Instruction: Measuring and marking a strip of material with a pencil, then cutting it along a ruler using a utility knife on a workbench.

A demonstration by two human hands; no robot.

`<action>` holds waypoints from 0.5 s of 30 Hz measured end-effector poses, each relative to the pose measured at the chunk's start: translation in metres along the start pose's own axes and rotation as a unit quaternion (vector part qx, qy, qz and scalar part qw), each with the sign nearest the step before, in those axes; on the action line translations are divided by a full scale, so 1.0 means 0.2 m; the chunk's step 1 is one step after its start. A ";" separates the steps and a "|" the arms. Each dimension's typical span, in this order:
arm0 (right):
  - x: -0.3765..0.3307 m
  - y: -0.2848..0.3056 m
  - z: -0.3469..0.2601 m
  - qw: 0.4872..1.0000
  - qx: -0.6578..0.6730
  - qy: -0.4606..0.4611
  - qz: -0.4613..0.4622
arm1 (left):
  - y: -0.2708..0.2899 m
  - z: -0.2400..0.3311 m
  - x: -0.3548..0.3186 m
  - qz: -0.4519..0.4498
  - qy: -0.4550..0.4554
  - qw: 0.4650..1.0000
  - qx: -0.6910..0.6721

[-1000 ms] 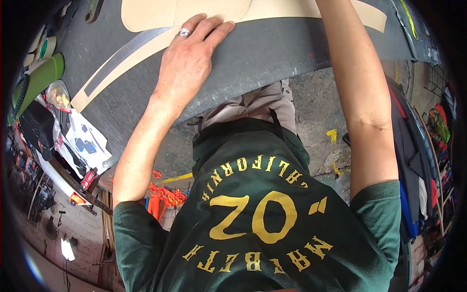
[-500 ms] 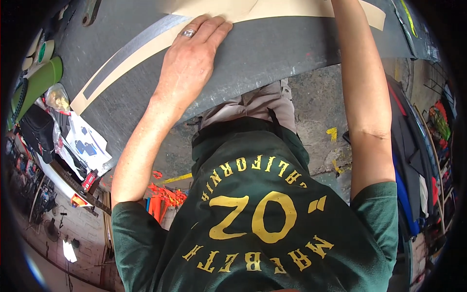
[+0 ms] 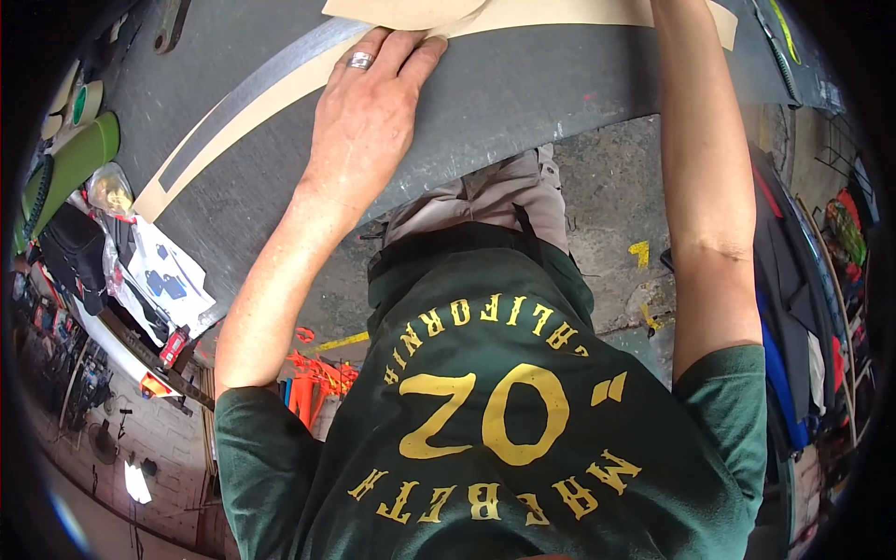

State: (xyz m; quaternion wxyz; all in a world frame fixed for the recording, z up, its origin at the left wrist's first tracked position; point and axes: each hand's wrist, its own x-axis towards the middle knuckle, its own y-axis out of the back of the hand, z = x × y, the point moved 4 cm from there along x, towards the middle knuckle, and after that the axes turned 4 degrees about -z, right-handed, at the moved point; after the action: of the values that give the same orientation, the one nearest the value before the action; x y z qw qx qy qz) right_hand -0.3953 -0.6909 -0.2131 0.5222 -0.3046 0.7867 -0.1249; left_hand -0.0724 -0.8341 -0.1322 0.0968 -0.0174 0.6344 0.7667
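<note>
Four flat fingers [image 3: 397,56] on tan paper [image 3: 560,14].

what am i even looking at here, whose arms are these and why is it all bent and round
There is no machine here, only a person at work. The picture comes from a wide fisheye camera worn on that person's head and looking down, so straight edges curve near the rim and you see their own green shirt and both forearms.

The left hand, with a ring on one finger, lies flat on a grey work table, its fingertips on a tan sheet of paper or card. A long tan and grey strip runs off to its left. The right arm reaches up past the top edge, so the right hand is out of the picture. Green rolls and clutter sit at the table's far left.
</note>
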 end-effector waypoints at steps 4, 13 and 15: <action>-0.14 0.05 0.07 0.811 -0.367 0.406 0.209 | 0.00 0.00 0.00 0.004 -0.009 1.000 -0.009; -0.20 0.04 0.09 0.814 -0.407 0.345 0.230 | -0.02 -0.01 0.00 0.009 -0.017 0.999 -0.037; -0.20 0.03 0.08 0.817 -0.402 0.350 0.221 | -0.02 -0.01 0.02 0.012 -0.018 0.999 -0.030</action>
State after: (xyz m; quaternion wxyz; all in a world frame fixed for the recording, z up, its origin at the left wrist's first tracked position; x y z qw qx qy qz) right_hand -0.3720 -0.6592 -0.1940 0.0563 -0.2412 0.9429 0.2225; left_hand -0.0752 -0.8354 -0.1368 0.0989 0.0011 0.6091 0.7869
